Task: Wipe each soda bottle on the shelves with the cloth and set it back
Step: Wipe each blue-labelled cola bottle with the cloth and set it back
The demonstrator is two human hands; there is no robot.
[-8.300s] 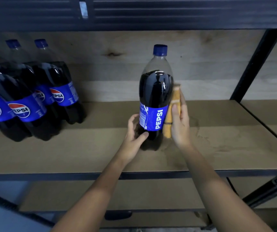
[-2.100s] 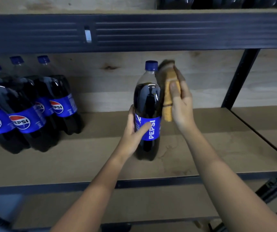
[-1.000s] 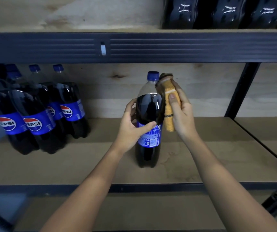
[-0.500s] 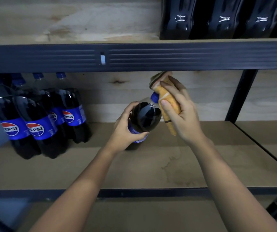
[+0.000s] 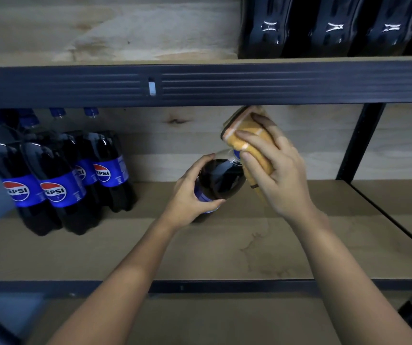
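While the left hand (image 5: 195,195) wraps round the belly of the soda bottle (image 5: 221,180), fingers and thumb curled on it at the blue label, the bottle leans toward the camera, cap end up and to the right. Judgement: the tilt brings neck and cap within reach of the cloth, with the left hand as the anchor.

Head view, hands: right hand (image 5: 274,168) grips the folded orange cloth (image 5: 246,138), fingers curled over it, and presses it onto the cap and shoulder; only a sliver of blue cap shows beneath. Bottle base looks to be at or just above the shelf board (image 5: 224,250), behind the left hand; contact cannot be told. Likely step: top of this bottle being wiped, set-back not yet done.

Head view, surroundings: board is plain brown, with a faint stain near its front edge. A cluster of bottles (image 5: 58,175) stands well apart to the left, labels out. A dark ribbed steel beam (image 5: 200,84) crosses above, the cloth just beneath it. More dark bottle bases (image 5: 329,28) sit on the upper shelf at right. Pale plywood backs the rack; a black upright (image 5: 359,143) stands at right. Light is dim.
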